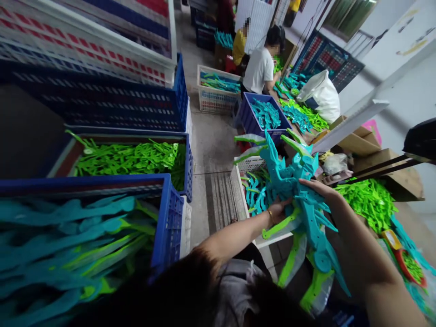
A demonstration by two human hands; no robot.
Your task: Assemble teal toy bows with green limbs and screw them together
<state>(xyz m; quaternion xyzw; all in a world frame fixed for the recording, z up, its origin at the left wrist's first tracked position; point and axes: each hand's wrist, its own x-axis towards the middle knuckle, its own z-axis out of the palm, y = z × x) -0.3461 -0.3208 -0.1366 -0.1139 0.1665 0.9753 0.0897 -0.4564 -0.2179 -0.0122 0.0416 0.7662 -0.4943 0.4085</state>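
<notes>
A bundle of turquoise plastic toy pieces (315,227) with bright green, clear-bladed parts sticking out is held up between both my hands. My left hand (278,211), with a gold-coloured bracelet at the wrist, grips it from the left; its fingertips are hidden among the pieces. From the right, my right hand (318,188) is closed against the bundle's upper part, fingers pointing left. Below and behind the bundle stands a white crate (240,193) with similar turquoise and green pieces (255,193) inside.
At left, a blue crate (166,218) holds long turquoise pieces, and another crate (188,168) holds green parts. A purple-blue bin (250,113) stands ahead. Green parts (368,202) pile on the right-hand table. A person in a white shirt (257,70) sits farther off.
</notes>
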